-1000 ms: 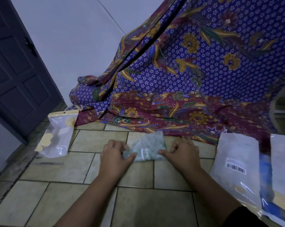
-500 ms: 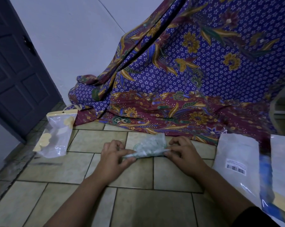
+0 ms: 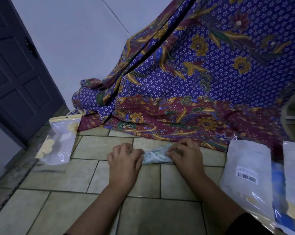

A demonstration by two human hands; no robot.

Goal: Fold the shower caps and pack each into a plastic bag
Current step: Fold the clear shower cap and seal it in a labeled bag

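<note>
On the tiled floor [image 3: 67, 177] by a dark door [image 3: 19, 82], left hand [image 3: 124, 160] and right hand [image 3: 185, 155] pinch the shower cap [image 3: 154, 155]; barcode label [image 3: 247, 177] unreadable

No word or number can be read. One white rectangular label [image 3: 247, 177] with a black barcode is seen on the flat white plastic bag [image 3: 245, 155] at the right of the frame. Faint lines of small print are set above the bars, but they are too small and blurred to be made out.
</note>
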